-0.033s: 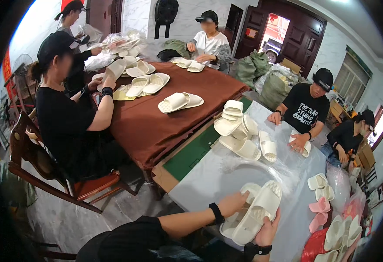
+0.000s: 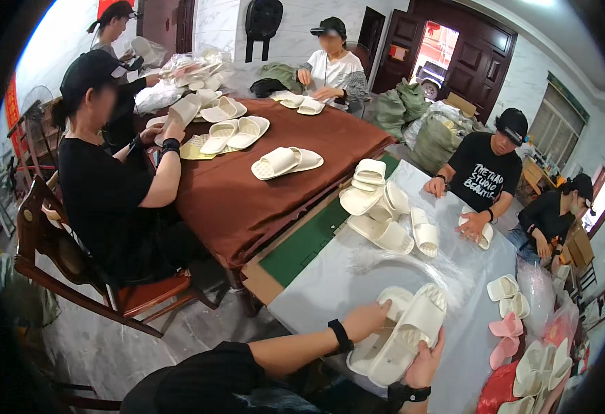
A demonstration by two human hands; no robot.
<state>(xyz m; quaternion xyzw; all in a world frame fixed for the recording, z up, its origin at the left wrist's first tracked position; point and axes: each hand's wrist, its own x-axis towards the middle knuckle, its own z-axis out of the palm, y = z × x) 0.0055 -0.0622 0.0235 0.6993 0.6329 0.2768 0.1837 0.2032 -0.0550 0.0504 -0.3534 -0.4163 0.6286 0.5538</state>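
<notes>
Cream slipper pair [image 2: 402,334], near right table [image 2: 330,276]: right hand [image 2: 423,366] clasps underneath; left hand [image 2: 364,319] apparently rests atop, grip unclear. Risk: upper slipper sliding off.

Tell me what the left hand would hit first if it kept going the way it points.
The left hand points right, already against the cream slippers that the right hand holds from below; those come first.

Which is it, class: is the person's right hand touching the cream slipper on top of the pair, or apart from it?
Touching. The head view shows the right hand gripping the near end of the top cream slipper, with fingers curled over its edge.
</notes>
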